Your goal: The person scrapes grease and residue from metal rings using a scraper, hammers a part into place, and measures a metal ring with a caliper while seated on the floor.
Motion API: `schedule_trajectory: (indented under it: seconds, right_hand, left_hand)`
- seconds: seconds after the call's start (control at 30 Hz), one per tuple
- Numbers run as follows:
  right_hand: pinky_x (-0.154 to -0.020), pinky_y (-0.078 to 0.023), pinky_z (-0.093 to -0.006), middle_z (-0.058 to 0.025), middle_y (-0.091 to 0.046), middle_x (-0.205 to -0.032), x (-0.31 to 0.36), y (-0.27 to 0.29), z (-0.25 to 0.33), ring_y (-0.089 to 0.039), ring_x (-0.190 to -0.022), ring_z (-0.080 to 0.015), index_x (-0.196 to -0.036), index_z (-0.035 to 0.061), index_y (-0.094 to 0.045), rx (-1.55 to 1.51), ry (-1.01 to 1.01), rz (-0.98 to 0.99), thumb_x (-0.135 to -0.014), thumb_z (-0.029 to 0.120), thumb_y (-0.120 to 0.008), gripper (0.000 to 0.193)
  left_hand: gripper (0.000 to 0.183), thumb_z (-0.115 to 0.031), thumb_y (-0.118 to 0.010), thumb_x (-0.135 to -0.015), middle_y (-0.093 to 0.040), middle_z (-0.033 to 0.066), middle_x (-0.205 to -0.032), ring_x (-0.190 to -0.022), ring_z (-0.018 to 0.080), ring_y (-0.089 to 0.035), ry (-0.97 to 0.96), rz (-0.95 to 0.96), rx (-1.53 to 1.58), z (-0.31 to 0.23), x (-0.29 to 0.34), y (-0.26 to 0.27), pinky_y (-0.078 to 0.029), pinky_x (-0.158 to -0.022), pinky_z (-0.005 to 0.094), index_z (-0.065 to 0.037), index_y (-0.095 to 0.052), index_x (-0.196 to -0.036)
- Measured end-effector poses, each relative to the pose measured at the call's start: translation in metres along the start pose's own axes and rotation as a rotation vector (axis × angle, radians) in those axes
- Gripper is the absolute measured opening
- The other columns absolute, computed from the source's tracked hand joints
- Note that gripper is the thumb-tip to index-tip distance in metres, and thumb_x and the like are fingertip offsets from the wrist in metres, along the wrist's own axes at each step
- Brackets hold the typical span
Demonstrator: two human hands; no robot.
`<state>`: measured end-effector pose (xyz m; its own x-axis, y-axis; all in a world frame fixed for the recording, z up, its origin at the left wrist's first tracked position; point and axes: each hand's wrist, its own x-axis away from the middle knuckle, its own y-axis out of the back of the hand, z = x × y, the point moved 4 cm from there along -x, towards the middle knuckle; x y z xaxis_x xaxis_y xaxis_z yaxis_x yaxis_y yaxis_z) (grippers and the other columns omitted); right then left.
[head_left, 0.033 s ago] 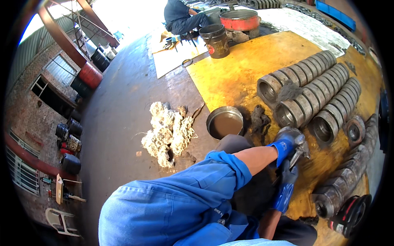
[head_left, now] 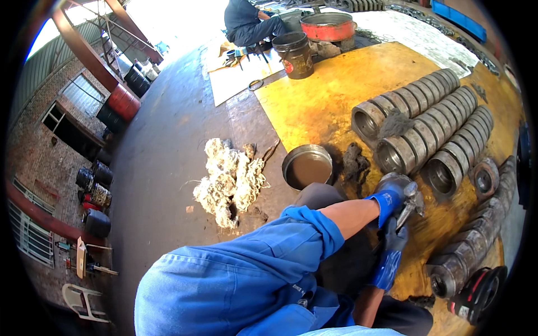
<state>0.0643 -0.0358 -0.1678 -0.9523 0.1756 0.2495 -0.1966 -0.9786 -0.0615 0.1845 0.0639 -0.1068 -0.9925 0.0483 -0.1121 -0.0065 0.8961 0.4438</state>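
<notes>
In the lower right of the head view, my left hand (head_left: 393, 189), in a blue glove with dirty grey fingers, closes on the upper part of a shiny silver metal piece (head_left: 413, 203). My right hand (head_left: 395, 239), gloved alike, is closed round its lower end just below. The piece has a rounded, knobbly outline; its exact kind is unclear, and the gloves cover part of it. Beyond my hands lie rows of thick metal rings (head_left: 417, 137) on a yellow, oil-stained sheet. A single ring (head_left: 483, 176) rests beside them.
A round pan of brown liquid (head_left: 307, 169), dark rags (head_left: 354, 162) and a heap of pale cotton waste (head_left: 230, 182) lie left of my hands. Nearer right are another ring row (head_left: 476, 235) and a black-red round object (head_left: 478, 295). A seated person (head_left: 251, 25) is beyond a black bucket (head_left: 293, 56).
</notes>
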Motion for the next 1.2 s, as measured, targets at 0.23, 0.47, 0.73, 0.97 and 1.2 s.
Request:
schedule_trajectory:
  seconds: [0.23,0.47,0.73,0.97,1.2]
  right_hand:
    - [-0.045,-0.043,-0.0252,-0.0023,-0.062,-0.080,0.001,-0.012,-0.002,-0.054,-0.056,-0.0089,-0.114,0.0054,-0.058,-0.014,-0.047,0.068,-0.089,0.016,-0.061,0.027]
    - [-0.046,-0.042,-0.0235,-0.0029,-0.062,-0.073,0.018,-0.011,0.036,-0.054,-0.054,-0.0091,-0.111,0.0055,-0.058,-0.021,0.011,0.042,-0.090,0.018,-0.060,0.024]
    - [-0.049,-0.044,-0.0236,-0.0021,-0.062,-0.072,0.004,0.019,0.017,-0.054,-0.056,-0.0078,-0.114,0.0066,-0.057,-0.096,0.067,0.013,-0.092,0.017,-0.058,0.025]
    - [-0.050,-0.044,-0.0249,0.0000,-0.063,-0.086,0.024,-0.011,0.030,-0.055,-0.062,-0.0093,-0.117,0.0093,-0.060,-0.321,-0.185,0.033,-0.090,0.026,-0.063,0.032]
    - [-0.044,-0.042,-0.0250,-0.0040,-0.055,-0.066,0.034,0.013,0.067,-0.049,-0.048,-0.0122,-0.119,0.0053,-0.057,-0.417,-0.068,0.021,-0.091,0.021,-0.059,0.033]
  left_hand:
    - [0.019,-0.019,-0.056,-0.080,-0.067,0.0149,-0.092,-0.089,0.0317,-0.063,-0.014,0.010,0.375,0.048,-0.005,0.001,-0.048,-0.076,0.0396,-0.009,-0.071,-0.085]
    - [0.017,-0.017,-0.059,-0.077,-0.067,0.0134,-0.091,-0.086,0.0290,-0.063,-0.018,-0.112,0.000,0.034,0.004,0.000,-0.049,-0.075,0.0378,-0.010,-0.071,-0.088]
    - [0.022,-0.001,-0.059,-0.075,-0.068,0.0116,-0.092,-0.090,0.0238,-0.064,-0.090,0.069,-0.145,0.023,-0.004,-0.024,-0.050,-0.079,0.0320,-0.008,-0.070,-0.093]
    - [0.021,-0.003,-0.061,-0.072,-0.068,0.0108,-0.092,-0.093,0.0224,-0.064,-0.121,0.141,-0.110,0.060,-0.021,-0.012,-0.049,-0.084,0.0321,-0.006,-0.070,-0.090]
    - [0.037,-0.035,-0.071,-0.071,-0.066,0.0094,-0.111,-0.109,0.0252,-0.059,0.064,0.574,-0.917,0.006,0.003,-0.014,-0.044,-0.096,0.0324,-0.015,-0.072,-0.101]
